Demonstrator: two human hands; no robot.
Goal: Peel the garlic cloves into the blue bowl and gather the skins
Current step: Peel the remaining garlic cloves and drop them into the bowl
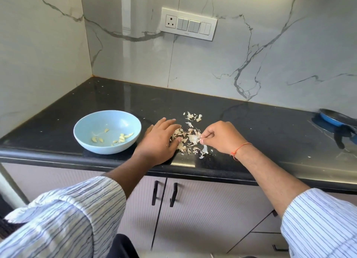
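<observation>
- On the black tabletop (241, 122), just right of the blue bowl (81, 134), the gathering step is looking to be the one in hand: peeled garlic cloves (123, 137) are lying inside the bowl, and I am seeing no unpeeled clove outside it.
- The skins (188, 139) are lying in a loose heap between the two hands, with a smaller cluster (193, 117) sitting apart, farther back toward the wall.
- The left hand (161, 139) is resting flat, fingers straight and touching the heap's left side, its grip apart and holding nothing, like a wall for sweeping against.
- The right hand (222, 137) is curling its fingers, its grip pinching together on a pale piece of skin at the heap's right edge.
- Next move, as I judge it: drawing the strays and the far cluster into the main heap, with light pressure, since such papery flakes are likely scattering easily.
- The heap is sitting near the tabletop's front edge, so a sweep toward the body is risking flakes going over onto the cabinet doors (164, 196) below.
- Open room is lying behind the heap toward the marble wall (193, 68), and to the right.
- A blue pan (332, 119) is standing well apart at the far right; the bowl is just beside the left hand, so a wide leftward sweep could be nudging it.
</observation>
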